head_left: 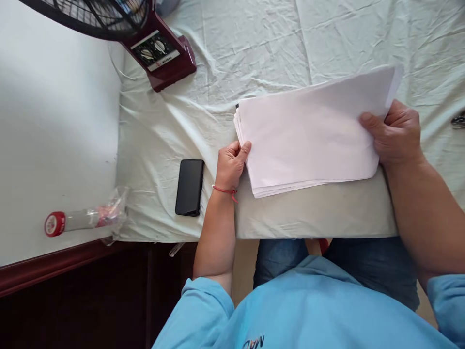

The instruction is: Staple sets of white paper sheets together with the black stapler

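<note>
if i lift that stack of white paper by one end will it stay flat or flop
Probably flop: the stack of paper is thin loose sheets, and its near edges already fan apart. The left hand and right hand each grip an end, which suggests it needs support at both. Sheets may also slide against each other, as nothing visibly binds them.

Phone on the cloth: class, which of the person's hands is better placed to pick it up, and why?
Probably the left hand: it grips the paper stack's near edge, just beside the phone. The right hand holds the stack's far end.
</note>
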Tool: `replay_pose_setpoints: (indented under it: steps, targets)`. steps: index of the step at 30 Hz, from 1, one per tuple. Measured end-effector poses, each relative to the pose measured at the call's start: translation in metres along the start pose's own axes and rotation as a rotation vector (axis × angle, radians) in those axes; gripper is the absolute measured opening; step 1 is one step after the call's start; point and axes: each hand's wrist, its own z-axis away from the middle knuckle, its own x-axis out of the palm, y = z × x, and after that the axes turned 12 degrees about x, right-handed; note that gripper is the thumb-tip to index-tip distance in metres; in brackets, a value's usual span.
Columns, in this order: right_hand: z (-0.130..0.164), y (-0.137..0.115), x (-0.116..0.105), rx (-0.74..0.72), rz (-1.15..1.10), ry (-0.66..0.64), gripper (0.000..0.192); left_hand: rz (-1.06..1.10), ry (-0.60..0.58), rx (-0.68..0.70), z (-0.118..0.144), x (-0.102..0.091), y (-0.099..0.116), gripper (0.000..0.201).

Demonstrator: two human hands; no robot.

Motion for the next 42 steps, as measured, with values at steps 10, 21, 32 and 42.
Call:
replay_pose_setpoints:
  steps: [10,21,32,42]
  targets:
    - [-0.008,0.004,0.001,-0.065,-0.143,0.107,0.062,-0.136,-0.032,0.060,0.000,-0.004,0.000,0.073]
    - [-0.015,0.007,0.000,-0.099,-0.157,0.083,0.069,-0.136,-0.035,0.045,0.001,0.000,0.005,0.073]
    - [-0.019,0.008,0.000,-0.127,-0.198,0.117,0.067,-0.032,-0.173,-0.037,0.000,-0.009,0.002,0.049]
    - [-0.021,0.010,0.000,-0.190,-0.194,0.081,0.062,-0.066,-0.133,-0.023,0.000,-0.009,0.001,0.054]
